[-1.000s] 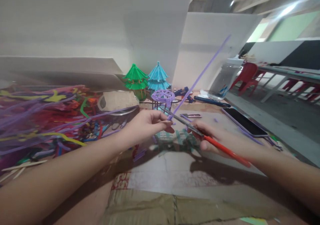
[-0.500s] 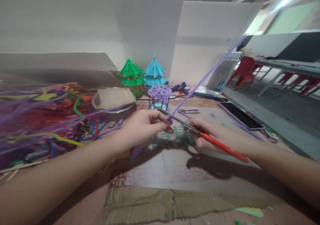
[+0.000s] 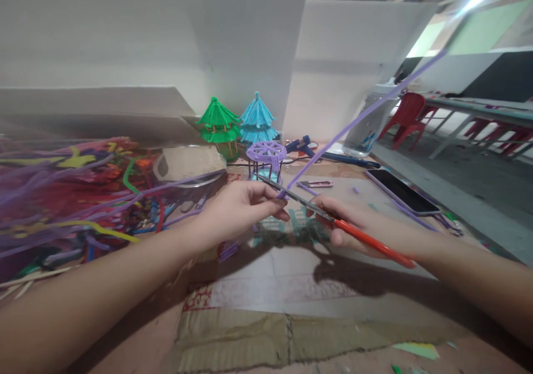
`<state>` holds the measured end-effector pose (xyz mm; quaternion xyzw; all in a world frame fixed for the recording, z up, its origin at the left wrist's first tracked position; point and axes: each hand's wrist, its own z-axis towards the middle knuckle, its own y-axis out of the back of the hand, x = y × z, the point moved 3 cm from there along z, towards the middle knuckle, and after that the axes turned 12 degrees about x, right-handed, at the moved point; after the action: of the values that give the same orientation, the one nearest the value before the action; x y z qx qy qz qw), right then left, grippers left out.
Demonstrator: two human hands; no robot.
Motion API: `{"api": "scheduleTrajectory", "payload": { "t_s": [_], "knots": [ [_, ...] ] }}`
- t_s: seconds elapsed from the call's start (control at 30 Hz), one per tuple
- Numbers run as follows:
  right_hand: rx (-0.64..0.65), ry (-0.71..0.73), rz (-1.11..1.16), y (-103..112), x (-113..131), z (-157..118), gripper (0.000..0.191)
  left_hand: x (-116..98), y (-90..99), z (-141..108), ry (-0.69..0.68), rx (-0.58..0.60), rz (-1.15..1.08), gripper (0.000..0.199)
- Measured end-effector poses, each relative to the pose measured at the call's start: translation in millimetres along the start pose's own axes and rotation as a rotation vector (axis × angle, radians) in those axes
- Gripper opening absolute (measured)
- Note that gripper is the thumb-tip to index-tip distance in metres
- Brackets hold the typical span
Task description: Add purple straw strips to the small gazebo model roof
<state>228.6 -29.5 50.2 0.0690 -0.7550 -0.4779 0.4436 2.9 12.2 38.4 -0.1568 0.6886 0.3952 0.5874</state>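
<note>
My left hand [image 3: 250, 207] pinches the lower end of a long purple pipe cleaner [image 3: 353, 120], which slants up to the right. In my right hand [image 3: 350, 221] is a pair of scissors [image 3: 366, 242] with red handles; its blades lie across the pipe cleaner right beside my left fingertips. Just behind the blades stands a small model frame with a purple spoked top [image 3: 266, 151] on dark posts. Short purple pieces [image 3: 229, 251] lie on the work surface below my left hand.
A green-roofed model [image 3: 217, 121] and a blue-roofed model [image 3: 257, 117] stand behind. Tangled coloured pipe cleaners [image 3: 83, 196] fill the left side. Further right are a blue glue gun [image 3: 302, 145], a pink cutter [image 3: 317, 184], a phone [image 3: 402, 192] and a clear bottle [image 3: 368, 124].
The free end of the purple pipe cleaner has swung lower and further right. Both hands and the scissors stay almost in place.
</note>
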Motion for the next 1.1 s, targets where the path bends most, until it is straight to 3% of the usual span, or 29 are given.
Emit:
{"api": "scheduleTrajectory", "payload": {
  "t_s": [0.3, 0.6, 0.9, 1.1],
  "knots": [
    [0.052, -0.006, 0.009, 1.6, 1.8, -2.0, 0.042, -4.2, -2.0, -0.7, -0.02, 0.031, -0.022, 0.022],
    [-0.011, 0.005, 0.049, -5.0, -11.8, 1.1, 0.045, -5.9, -1.7, -1.2, -0.019, 0.032, -0.021, 0.022],
    [-0.02, -0.065, 0.107, -8.0, -13.2, 2.9, 0.045, -7.8, -0.1, -0.6, -0.003, 0.043, -0.045, 0.014],
    [-0.061, -0.055, 0.102, -9.1, -14.0, 5.3, 0.044, -3.6, 0.5, 0.6, 0.028, 0.032, -0.034, 0.02]
  ]
}}
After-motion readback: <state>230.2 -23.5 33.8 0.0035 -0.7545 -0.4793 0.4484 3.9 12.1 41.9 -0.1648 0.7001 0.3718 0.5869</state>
